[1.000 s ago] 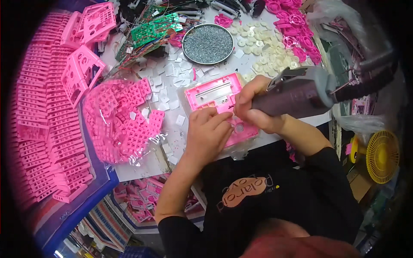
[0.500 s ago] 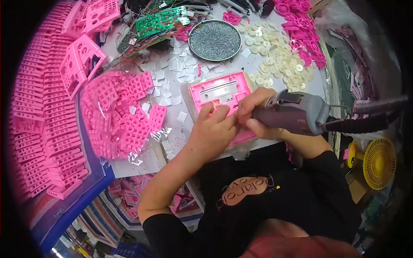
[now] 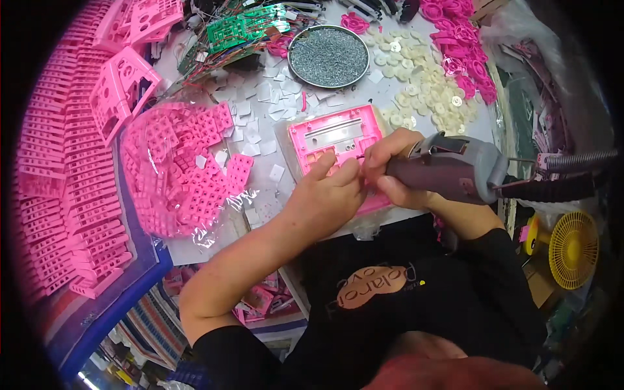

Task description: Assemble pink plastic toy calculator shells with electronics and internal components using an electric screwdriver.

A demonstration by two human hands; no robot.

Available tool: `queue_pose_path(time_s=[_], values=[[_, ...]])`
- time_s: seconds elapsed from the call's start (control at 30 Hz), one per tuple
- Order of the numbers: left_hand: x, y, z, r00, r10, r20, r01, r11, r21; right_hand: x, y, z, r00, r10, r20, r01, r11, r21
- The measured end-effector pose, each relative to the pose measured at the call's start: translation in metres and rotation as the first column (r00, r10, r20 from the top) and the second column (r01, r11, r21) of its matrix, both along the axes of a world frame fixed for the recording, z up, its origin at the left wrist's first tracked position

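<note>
A shallow pink plastic casing lies on the table in front of me, with a silvery strip set in its far part. My right hand is wrapped round the front end of a grey electric screwdriver, held almost level with its nose to the left. My left hand rests over the casing's near left part, its fingers bent and its tips close to the screwdriver's nose. Whatever those fingers pinch is hidden. Both hands cover much of the casing's near half.
Beyond the casing stands a round dish of small screws, with cream plastic discs to its right. A bag of pink button pieces lies left, beside stacked pink casings. Green circuit boards lie far left; a yellow fan stands right.
My left elbow has swung outward to the left, and the left fingers have shifted slightly. The screwdriver has moved a little to the right. The whole view has shifted slightly.
</note>
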State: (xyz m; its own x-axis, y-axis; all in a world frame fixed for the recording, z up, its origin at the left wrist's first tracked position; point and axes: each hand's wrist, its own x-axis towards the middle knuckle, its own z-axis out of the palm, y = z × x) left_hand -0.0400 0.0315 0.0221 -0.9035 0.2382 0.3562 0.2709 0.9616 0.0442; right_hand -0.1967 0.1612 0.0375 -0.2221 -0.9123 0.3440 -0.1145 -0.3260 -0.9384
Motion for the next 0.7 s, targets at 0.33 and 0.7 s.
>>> queue_pose_path(time_s=[0.33,0.7], values=[[0.002,0.001,-0.005,0.999,-0.046,-0.028,0.045,0.999,-0.025,-0.01,-0.004,0.0,0.975,0.135,-0.175,-0.12,0.988,0.094],[0.026,0.04,0.018,0.961,0.275,0.028,-0.235,0.759,0.607,-0.008,0.004,0.058,0.819,0.391,0.419,-0.248,0.901,-0.357]])
